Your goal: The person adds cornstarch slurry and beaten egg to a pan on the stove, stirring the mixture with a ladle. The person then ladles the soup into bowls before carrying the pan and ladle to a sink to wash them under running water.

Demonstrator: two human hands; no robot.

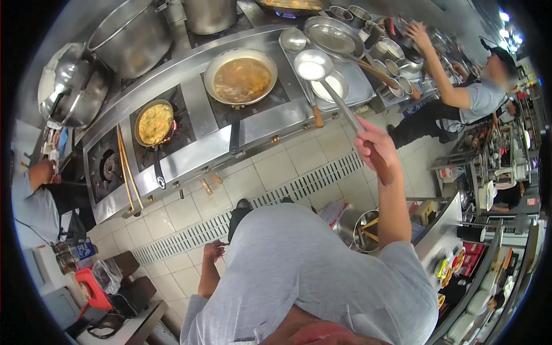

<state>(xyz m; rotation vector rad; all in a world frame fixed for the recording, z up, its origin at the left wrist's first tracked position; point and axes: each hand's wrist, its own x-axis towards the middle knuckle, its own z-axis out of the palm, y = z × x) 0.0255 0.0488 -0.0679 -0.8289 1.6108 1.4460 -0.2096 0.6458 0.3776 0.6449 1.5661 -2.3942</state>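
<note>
Kitchen stove (194, 115) curves before us, with black corners cropping the room. Our right grip (374, 144) is closed around the handle of the ladle (345, 108), whose cup holds something white and partly hides a bowl (346, 92) of white below. Our left grip (214, 251) hangs low; we cannot tell how open it is or whether it holds anything. Brown liquid with indistinct pieces lies in the wide pan (210, 80), an omelette (155, 122) in the small pan (158, 163). We see the tall pot (210, 17) cut off, contents hidden.
</note>
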